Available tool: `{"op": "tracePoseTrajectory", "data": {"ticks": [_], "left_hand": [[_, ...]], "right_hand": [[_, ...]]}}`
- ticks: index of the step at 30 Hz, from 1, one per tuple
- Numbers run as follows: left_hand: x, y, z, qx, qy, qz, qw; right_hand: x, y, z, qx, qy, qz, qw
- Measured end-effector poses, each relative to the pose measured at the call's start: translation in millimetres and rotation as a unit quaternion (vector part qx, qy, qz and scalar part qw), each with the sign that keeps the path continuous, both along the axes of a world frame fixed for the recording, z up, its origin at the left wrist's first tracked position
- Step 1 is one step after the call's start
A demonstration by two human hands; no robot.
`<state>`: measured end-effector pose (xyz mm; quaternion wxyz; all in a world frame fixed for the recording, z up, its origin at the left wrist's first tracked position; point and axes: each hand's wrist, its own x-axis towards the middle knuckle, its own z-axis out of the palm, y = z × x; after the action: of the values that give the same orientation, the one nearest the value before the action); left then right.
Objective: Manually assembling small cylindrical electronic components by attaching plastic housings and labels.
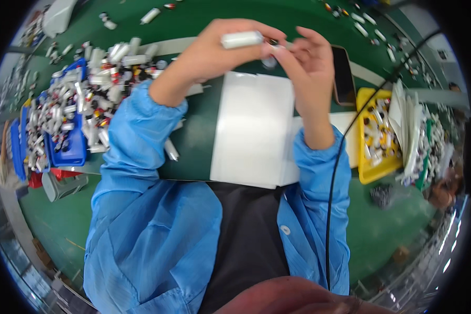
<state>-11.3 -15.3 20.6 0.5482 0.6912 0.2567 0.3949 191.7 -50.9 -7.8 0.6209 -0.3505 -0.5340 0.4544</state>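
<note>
My left hand [214,52] is closed around a small white tube [242,40], which lies level across the fingers. Something dark shows at the tube's right end, by the fingertips. My right hand [314,73] meets it there, thumb and forefinger pinched while the other fingers curl loosely. Just under the right thumb tip is a small translucent piece [269,63]; blur hides what it is and which fingers hold it. Below both hands, a white sheet or flat pad [252,131] lies on the green table [191,141].
A big heap of white tubes [115,73] spreads over blue trays [70,154] at left. On the right are a phone [343,76], a yellow tray [369,171] of small parts and stacked white bags [411,131]. A black cable [336,178] hangs across my right sleeve. Loose tubes [150,15] lie farther back.
</note>
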Motion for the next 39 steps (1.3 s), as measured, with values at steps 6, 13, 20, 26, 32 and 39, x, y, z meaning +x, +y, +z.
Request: {"op": "tracePoseTrajectory", "data": {"ticks": [6, 13, 20, 26, 32, 39], "left_hand": [[1, -15, 18, -0.152, -0.061, -0.118, 0.979], [-33, 33, 53, 0.025, 0.243, 0.136, 0.960], [-122, 152, -17, 0.148, 0.539, 0.225, 0.798], [-208, 168, -24, 0.012, 0.760, 0.171, 0.627], [-152, 111, 71, 0.098, 0.635, 0.284, 0.712], [-59, 34, 94, 0.000, 0.108, 0.189, 0.976]], "right_hand": [[8, 3, -13, -0.136, 0.134, 0.279, 0.941], [5, 4, -16, -0.184, 0.020, 0.060, 0.981], [-5, 2, -22, -0.100, -0.131, 0.001, 0.986], [5, -7, -15, 0.043, -0.426, -0.032, 0.903], [1, -17, -20, 0.037, -0.548, 0.005, 0.835], [9, -11, -24, 0.025, -0.526, 0.020, 0.850]]}}
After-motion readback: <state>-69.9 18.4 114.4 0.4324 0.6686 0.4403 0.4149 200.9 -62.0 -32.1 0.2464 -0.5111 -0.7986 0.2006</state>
